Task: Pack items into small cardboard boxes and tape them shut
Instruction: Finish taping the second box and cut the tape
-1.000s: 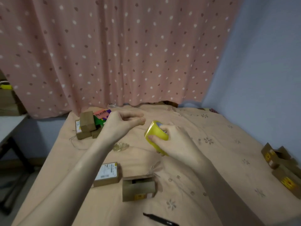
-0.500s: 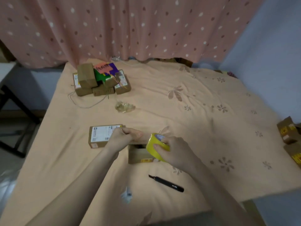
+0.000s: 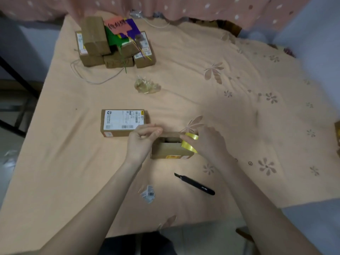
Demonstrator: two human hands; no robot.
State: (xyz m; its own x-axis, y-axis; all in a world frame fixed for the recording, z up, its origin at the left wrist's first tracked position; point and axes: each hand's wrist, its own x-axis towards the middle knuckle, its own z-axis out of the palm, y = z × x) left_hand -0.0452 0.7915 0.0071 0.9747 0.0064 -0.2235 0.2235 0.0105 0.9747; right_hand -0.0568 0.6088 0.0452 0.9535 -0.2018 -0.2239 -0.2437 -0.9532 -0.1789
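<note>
the small open cardboard box (image 3: 172, 149) sits on the peach bedsheet (image 3: 230, 100). the right hand (image 3: 211, 142) grips the yellow tape roll (image 3: 190, 143) over the box's right end; the left hand (image 3: 142, 139) pinches at its left end. just left of the box lies a labelled box (image 3: 122, 123), nearer the person a black utility knife (image 3: 195, 184).

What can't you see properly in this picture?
- Inside the open box: head view, dark, and partly covered by both hands, the left hand and the right hand.
- Tape roll: mostly hidden by the right hand.
- Label on the box: print too small to read.
- Boxes at the right edge: cut off by the frame.
</note>
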